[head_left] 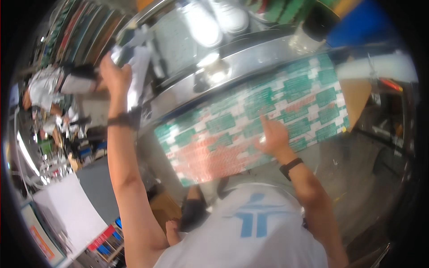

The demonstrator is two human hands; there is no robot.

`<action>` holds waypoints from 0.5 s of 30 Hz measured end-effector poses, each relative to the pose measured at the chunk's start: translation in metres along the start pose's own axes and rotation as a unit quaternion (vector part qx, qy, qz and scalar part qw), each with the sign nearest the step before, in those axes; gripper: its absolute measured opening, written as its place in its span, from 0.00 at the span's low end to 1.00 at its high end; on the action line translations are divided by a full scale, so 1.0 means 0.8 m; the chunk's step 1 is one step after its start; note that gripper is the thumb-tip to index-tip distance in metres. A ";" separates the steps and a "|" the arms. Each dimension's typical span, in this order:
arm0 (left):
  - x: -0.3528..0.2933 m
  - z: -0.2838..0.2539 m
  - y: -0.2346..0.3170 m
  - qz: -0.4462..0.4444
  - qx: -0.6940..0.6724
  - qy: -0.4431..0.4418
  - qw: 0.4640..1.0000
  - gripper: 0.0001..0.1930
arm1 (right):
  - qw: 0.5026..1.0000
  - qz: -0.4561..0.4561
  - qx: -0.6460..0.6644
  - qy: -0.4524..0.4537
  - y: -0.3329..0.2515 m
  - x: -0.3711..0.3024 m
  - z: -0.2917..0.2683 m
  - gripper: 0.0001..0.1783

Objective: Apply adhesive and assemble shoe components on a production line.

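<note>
Blur smears the green-and-red patterned sheet (237,127), its small markings indistinct.

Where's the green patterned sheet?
In the head view, the sheet is centre to right, between the shiny metal edge and the white shirt, with the right hand over it.

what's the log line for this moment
left hand: by whitish item; right hand: over green-white printed panel; white shoes: beyond metal edge

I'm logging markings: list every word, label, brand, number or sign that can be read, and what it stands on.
No wording reads clearly.
Green-and-white printed sheet beneath the right hand: green and red print, too blurred.
White shirt: blue emblem, no readable wording.
Red label strip, lower left: too small.
Orange-and-white panel, lower left: too blurred.
</note>
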State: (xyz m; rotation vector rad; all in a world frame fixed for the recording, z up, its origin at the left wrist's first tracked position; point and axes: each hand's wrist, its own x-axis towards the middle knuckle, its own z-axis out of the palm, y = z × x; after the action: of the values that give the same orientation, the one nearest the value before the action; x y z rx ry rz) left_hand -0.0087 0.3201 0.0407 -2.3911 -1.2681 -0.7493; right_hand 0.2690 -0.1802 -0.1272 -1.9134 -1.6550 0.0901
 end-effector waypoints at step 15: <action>0.098 0.278 0.184 -0.346 -0.447 -0.355 0.744 0.32 | 0.996 0.022 0.087 0.017 -0.002 -0.003 0.016 0.54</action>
State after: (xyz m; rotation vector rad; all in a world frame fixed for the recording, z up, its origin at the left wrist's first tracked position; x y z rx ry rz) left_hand 0.2159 0.4053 -0.0995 -3.0933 -2.7296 -0.7461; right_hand 0.2615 -0.1775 -0.1381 -1.8114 -1.5302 0.2118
